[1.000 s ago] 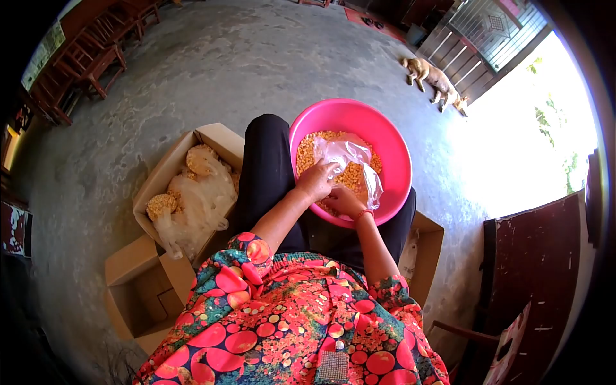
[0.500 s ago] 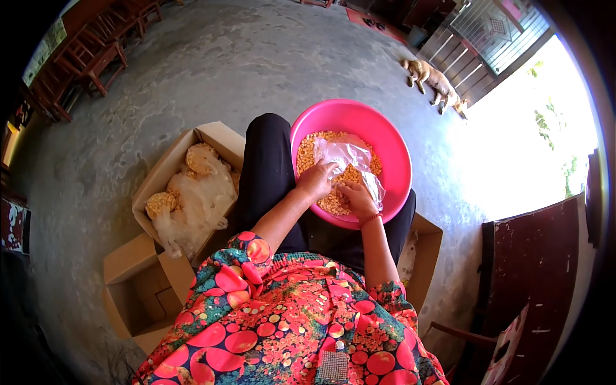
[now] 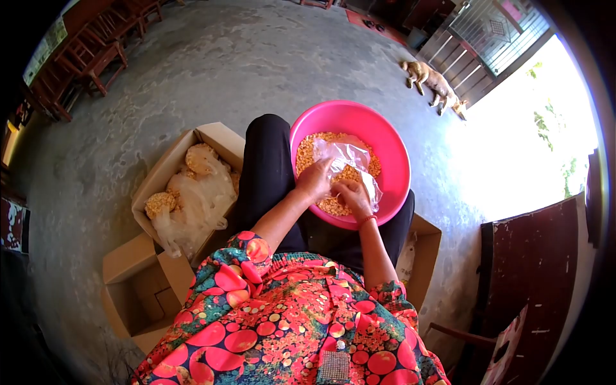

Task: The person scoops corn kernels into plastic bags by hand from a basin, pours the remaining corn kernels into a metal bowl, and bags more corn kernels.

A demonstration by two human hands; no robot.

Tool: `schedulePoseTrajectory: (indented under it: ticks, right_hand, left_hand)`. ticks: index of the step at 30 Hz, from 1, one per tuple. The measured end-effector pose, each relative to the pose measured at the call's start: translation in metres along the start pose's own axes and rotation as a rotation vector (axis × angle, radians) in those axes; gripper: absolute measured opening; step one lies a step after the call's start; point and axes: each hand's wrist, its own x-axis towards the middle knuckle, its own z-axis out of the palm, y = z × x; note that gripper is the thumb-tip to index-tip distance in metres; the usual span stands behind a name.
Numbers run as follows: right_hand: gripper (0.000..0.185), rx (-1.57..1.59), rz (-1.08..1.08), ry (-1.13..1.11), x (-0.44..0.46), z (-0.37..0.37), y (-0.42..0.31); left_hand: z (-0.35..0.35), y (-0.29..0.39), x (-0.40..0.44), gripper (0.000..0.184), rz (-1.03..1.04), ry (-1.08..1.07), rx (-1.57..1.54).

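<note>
A deep pink plastic basin (image 3: 393, 144) sits between my knees, with yellow corn-like kernels (image 3: 332, 205) spread over its bottom. Over the kernels lies a clear plastic bag (image 3: 350, 154), crumpled and shiny. My left hand (image 3: 314, 179) is closed on the bag's near left edge. Close beside it, my right hand (image 3: 351, 197), with a red band at the wrist, pinches the near edge of the same bag. The fingertips of both hands are partly hidden by the hands themselves.
Left of my leg stands a cardboard box (image 3: 168, 159) with filled clear bags (image 3: 199, 199). A second open box (image 3: 131, 260) lies nearer me, and another box (image 3: 423, 260) is at my right. A dog (image 3: 436, 83) lies by the doorway. Wooden chairs (image 3: 96, 61) line the far left.
My right hand has shifted slightly left, closer to my left hand. The bag's right side has moved a little with it.
</note>
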Motion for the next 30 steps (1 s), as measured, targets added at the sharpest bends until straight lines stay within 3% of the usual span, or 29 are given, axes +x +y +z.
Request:
schedulePoseTrajectory:
  ticks: [1, 3, 5, 6, 7, 9, 12, 13, 14, 17, 22, 28, 30]
  right_hand:
    - [0.02, -0.081, 0.091, -0.18, -0.005, 0.003, -0.007]
    - [0.019, -0.234, 0.041, -0.267, -0.001, 0.011, 0.001]
    - [0.02, -0.538, -0.469, -0.275, 0.012, 0.018, 0.029]
    - [0.028, -0.781, -0.492, -0.228, 0.011, 0.015, 0.029]
    - [0.028, -0.78, -0.492, -0.229, 0.012, 0.015, 0.034]
    - [0.03, -0.995, -0.454, 0.043, 0.019, 0.015, 0.054]
    - [0.031, -1.082, -0.55, 0.139, 0.03, 0.018, 0.077]
    - [0.031, -1.082, -0.551, 0.139, 0.032, 0.017, 0.076]
    - [0.037, -1.041, -0.474, -0.057, 0.034, 0.015, 0.076]
    - [0.042, -0.944, -0.312, -0.308, 0.03, 0.017, 0.061]
    - [0.036, -0.836, -0.166, -0.336, 0.021, 0.014, 0.048]
    - [0.03, -0.729, -0.154, -0.413, 0.022, 0.002, 0.036]
    - [0.024, -0.14, 0.132, -0.456, 0.014, -0.001, 0.028]
  left_hand:
    - [0.003, -0.003, 0.001, 0.039, 0.013, 0.053, -0.026]
    - [0.005, -0.005, 0.001, 0.038, 0.077, 0.097, -0.022]
    - [0.002, -0.004, 0.002, 0.039, 0.142, 0.143, -0.013]
    - [0.001, -0.003, 0.002, 0.039, 0.125, 0.121, -0.015]
    - [0.0, -0.003, 0.002, 0.04, 0.106, 0.098, -0.018]
    - [-0.002, 0.0, 0.002, 0.041, 0.108, 0.083, -0.029]
    - [-0.001, 0.0, 0.001, 0.044, 0.126, 0.064, -0.04]
    - [0.0, -0.001, 0.002, 0.045, 0.142, 0.066, -0.034]
    - [0.0, -0.002, 0.002, 0.045, 0.142, 0.067, -0.034]
    - [0.001, -0.003, 0.001, 0.05, 0.087, 0.034, -0.044]
    - [0.0, -0.001, 0.0, 0.055, 0.041, -0.017, 0.012]
    - [0.003, -0.007, 0.001, 0.056, 0.068, -0.006, 0.038]
    - [0.004, -0.01, 0.002, 0.056, 0.059, -0.012, 0.03]
